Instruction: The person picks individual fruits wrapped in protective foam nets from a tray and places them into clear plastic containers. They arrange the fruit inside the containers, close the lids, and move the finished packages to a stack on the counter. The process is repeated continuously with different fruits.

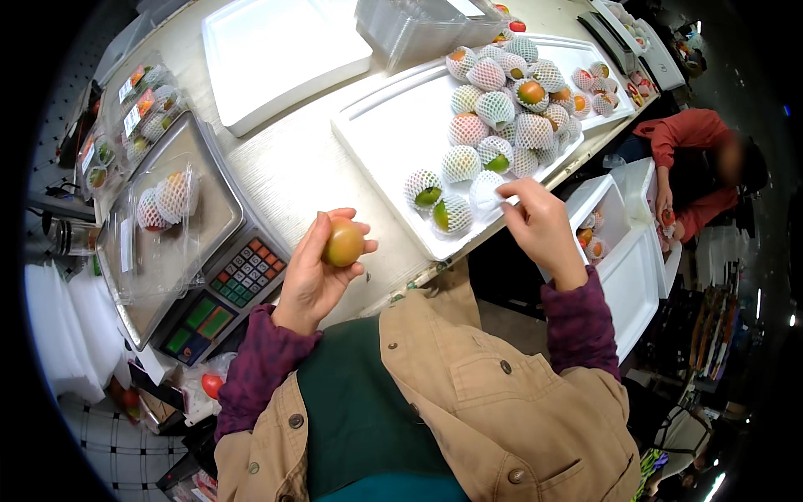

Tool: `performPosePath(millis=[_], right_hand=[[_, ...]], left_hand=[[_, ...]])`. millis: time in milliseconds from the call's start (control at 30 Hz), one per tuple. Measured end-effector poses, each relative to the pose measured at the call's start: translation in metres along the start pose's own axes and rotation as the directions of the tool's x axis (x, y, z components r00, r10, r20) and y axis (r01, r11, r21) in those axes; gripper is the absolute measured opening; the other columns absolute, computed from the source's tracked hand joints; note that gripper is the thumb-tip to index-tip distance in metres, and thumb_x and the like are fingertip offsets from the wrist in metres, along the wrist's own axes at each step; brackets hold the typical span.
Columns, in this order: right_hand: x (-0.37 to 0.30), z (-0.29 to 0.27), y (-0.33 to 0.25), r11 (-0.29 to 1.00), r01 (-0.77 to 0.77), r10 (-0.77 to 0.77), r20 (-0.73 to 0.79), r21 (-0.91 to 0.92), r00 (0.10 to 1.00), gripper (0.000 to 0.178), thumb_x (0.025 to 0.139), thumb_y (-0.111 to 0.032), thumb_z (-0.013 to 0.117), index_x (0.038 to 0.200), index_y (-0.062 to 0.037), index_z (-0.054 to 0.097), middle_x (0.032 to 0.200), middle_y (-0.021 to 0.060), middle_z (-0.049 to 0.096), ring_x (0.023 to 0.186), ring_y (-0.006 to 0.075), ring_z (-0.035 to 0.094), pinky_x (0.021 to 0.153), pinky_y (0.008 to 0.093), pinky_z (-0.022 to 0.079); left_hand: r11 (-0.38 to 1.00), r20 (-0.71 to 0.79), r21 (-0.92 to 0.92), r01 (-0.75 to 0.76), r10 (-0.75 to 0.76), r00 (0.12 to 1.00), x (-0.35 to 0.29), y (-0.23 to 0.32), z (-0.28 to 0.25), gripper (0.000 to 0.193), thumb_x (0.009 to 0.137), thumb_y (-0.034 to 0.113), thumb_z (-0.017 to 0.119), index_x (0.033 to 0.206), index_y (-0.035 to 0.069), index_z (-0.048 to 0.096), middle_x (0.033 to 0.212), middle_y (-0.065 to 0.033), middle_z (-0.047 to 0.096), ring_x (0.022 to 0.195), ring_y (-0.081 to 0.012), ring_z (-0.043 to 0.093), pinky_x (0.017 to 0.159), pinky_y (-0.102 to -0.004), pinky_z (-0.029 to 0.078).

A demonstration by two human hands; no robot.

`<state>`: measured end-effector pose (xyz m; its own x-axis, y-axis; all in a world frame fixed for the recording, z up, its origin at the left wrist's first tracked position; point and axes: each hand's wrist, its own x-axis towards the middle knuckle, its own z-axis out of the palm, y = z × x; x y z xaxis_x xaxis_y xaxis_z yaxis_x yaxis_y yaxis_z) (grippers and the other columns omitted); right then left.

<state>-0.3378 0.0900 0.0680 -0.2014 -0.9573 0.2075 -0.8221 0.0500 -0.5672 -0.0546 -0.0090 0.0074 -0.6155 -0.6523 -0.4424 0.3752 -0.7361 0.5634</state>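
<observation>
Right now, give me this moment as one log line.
left hand: holding bare fruit | right hand: at white foam net | scale: clear pack | white tray: netted fruit

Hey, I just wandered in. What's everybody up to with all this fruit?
Someone at the table holds a bare, round, orange-green fruit in the left hand. The right hand pinches a white foam net over the white tray, where a pile of netted fruit sits. To the left, a clear container with netted fruit inside rests on a scale. Off to the right, another person in red sleeves is handling fruit too.
</observation>
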Motion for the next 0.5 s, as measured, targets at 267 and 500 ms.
performPosePath(millis=[267, 500], right_hand=[[0.013, 0.026, 0.073, 0.546, -0.595, 0.476, 0.366, 0.591, 0.8, 0.034, 0.084, -0.009, 0.062, 0.116, 0.0022, 0.053, 0.083, 0.0014, 0.059, 0.059, 0.0063, 0.055, 0.045, 0.0181, 0.04], [0.008, 0.02, 0.061, 0.521, -0.503, 0.38, 0.34, 0.689, 0.86, 0.026, 0.083, -0.008, 0.064, 0.107, 0.0014, 0.058, 0.078, 0.0025, 0.061, 0.061, 0.0072, 0.055, 0.053, 0.0207, 0.045]], left_hand=[[0.81, 0.222, 0.504, -0.301, 0.215, 0.951, -0.018, -0.008, 0.011, 0.07, 0.078, -0.002, 0.067, 0.138, 0.003, 0.032, 0.13, -0.0113, 0.041, 0.115, -0.021, 0.048, 0.097, -0.0337, 0.043], [0.709, 0.223, 0.589, -0.388, 0.318, 0.921, -0.019, -0.008, 0.007, 0.065, 0.077, -0.001, 0.07, 0.133, 0.001, 0.036, 0.123, -0.0106, 0.046, 0.112, -0.0175, 0.05, 0.093, -0.0311, 0.046]])
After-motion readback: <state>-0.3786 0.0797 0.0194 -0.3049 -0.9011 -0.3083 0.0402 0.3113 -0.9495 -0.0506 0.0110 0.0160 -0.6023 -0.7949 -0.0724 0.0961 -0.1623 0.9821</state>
